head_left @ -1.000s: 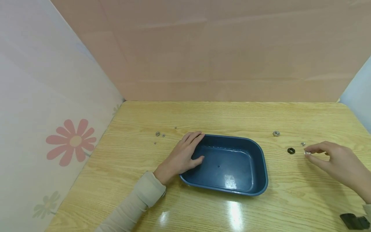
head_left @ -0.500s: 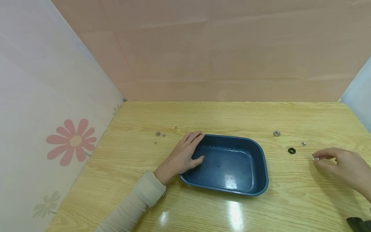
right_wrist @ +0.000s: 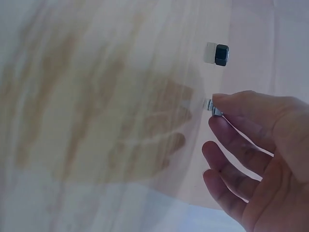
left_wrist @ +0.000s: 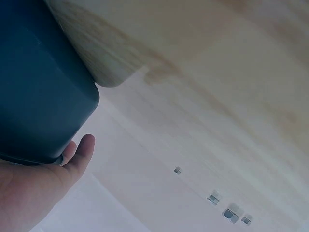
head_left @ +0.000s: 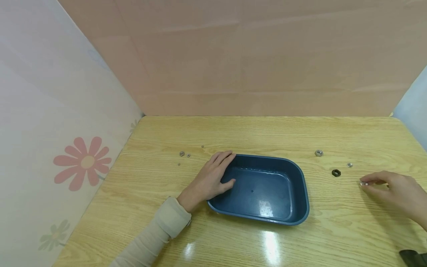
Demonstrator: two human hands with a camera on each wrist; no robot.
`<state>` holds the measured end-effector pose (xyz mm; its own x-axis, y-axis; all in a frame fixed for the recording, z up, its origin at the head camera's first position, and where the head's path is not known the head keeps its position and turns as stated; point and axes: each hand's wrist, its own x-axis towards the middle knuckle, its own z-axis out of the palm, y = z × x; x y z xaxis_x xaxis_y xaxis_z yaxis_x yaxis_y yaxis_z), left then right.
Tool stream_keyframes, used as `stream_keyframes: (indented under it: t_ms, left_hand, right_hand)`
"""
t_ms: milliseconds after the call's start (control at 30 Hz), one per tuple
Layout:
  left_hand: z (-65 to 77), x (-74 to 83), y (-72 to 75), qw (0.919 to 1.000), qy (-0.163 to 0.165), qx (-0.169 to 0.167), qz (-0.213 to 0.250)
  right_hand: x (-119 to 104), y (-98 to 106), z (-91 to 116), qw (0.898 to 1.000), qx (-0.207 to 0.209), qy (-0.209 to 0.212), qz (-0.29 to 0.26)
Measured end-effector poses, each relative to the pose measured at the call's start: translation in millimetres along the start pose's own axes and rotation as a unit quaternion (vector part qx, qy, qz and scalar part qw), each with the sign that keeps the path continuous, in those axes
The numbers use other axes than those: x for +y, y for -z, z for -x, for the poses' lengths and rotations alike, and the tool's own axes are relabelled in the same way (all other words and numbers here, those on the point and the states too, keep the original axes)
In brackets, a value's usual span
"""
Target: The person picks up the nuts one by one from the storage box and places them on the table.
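A dark blue plastic tray stands on the wooden table. My left hand holds it at the left rim, thumb inside and fingers over the far left corner; the left wrist view shows two fingertips beyond the tray's outer wall. On the right side, my right hand pinches a small silver nut between thumb and index finger, the other fingers loosely bent. Close to it lie a black nut, a small silver nut and a larger silver nut.
Left of the tray, several tiny metal nuts are scattered, one of them a larger nut. A brown paper-like backdrop rises behind the table, with a flowered wall at left. A dark object shows at the lower right corner.
My right hand has moved a little right and toward me with the pinched nut, then stayed almost still. My left hand and the tray have not moved.
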<state>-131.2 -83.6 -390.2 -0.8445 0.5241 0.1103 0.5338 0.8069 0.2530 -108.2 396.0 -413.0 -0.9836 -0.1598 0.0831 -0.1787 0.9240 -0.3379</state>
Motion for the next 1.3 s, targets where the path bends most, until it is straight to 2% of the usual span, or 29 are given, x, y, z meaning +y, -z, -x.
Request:
stream_keyframes:
  t_ms: [400,633,900,1100,1300]
  left_hand:
    - [0.1,0.3,0.6,1.0000,-0.001,-0.002,-0.002]
    - [0.2,0.0,1.0,1.0000,-0.002,-0.002,0.001]
    - [0.1,0.2,1.0,1.0000,-0.002,-0.005,0.001]
    - [-0.5,0.0,1.4,0.9999,0.003,-0.008,0.005]
    - [-0.2,0.6,1.8,0.9999,0.006,-0.010,0.006]
  right_hand:
    - [2,-3,-1,1.000,-0.018,0.001,0.009]
    - [6,-4,-1,1.000,-0.009,0.023,0.001]
    - [7,-5,-2,1.000,-0.012,0.026,-0.006]
    - [-2,-6,-4,1.000,0.006,0.027,-0.001]
    - [-24,0,-13,0.999,0.029,0.037,-0.009]
